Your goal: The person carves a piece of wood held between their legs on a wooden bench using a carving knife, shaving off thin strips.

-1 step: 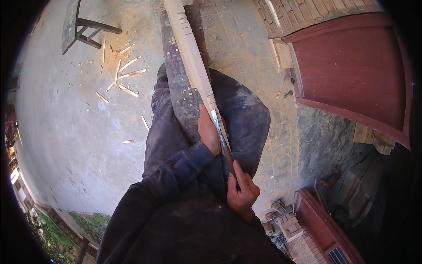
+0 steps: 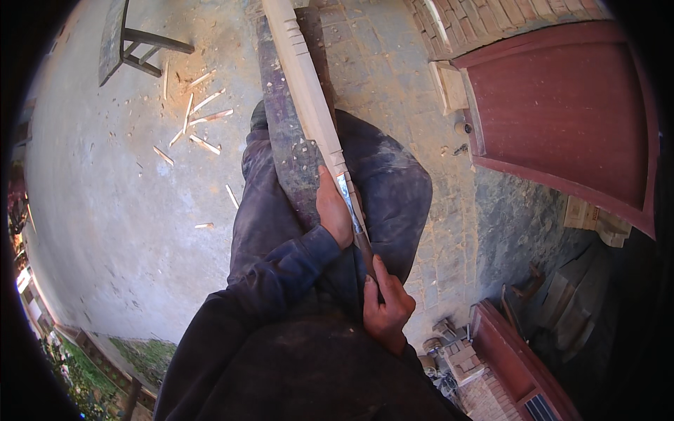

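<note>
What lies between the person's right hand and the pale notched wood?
In the head view, a chisel lies between them: the right hand grips its brown handle, and its shiny blade reaches over the pale notched wood.

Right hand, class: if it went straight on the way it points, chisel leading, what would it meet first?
Probably the pale notched timber: the blade of the chisel in the right hand lines up with it, though whether they already touch is unclear.

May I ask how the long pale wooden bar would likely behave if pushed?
The bar would probably stay stiff, being thick, straight wood. Its flat faces suggest sliding rather than rolling. Edges beside its crosswise cuts might chip.
</note>
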{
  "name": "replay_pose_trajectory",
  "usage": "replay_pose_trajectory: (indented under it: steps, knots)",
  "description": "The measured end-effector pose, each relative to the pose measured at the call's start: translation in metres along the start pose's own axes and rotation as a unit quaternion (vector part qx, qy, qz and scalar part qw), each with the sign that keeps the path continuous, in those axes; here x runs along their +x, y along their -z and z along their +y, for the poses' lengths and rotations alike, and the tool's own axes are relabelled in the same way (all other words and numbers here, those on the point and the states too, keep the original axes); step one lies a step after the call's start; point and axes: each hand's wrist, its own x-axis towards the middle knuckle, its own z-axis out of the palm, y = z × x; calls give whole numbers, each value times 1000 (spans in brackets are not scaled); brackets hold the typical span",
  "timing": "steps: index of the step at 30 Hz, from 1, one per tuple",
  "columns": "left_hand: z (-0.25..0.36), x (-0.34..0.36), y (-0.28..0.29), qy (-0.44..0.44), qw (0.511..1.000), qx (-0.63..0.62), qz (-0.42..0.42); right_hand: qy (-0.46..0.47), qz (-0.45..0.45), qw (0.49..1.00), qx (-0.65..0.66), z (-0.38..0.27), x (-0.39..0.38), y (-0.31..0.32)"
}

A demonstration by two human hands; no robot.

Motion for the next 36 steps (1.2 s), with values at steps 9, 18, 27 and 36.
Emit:
replay_pose_trajectory:
  steps: [9, 18, 27, 36]
  knots:
    - [-2, 1, 1, 1, 1000, 1, -3, -10, 2, 1000, 13, -2, 0, 0]
    - [0, -1, 0, 9, 1000, 0, -7, -22, -9, 999, 23, -4, 8, -3]
    - [-2, 1, 1, 4, 1000, 18, -1, -61, -37, 997, 20, -14, 8, 9]
    - [1, -1, -2, -1, 1000, 13, -2, -68, -44, 997, 19, -20, 10, 14]
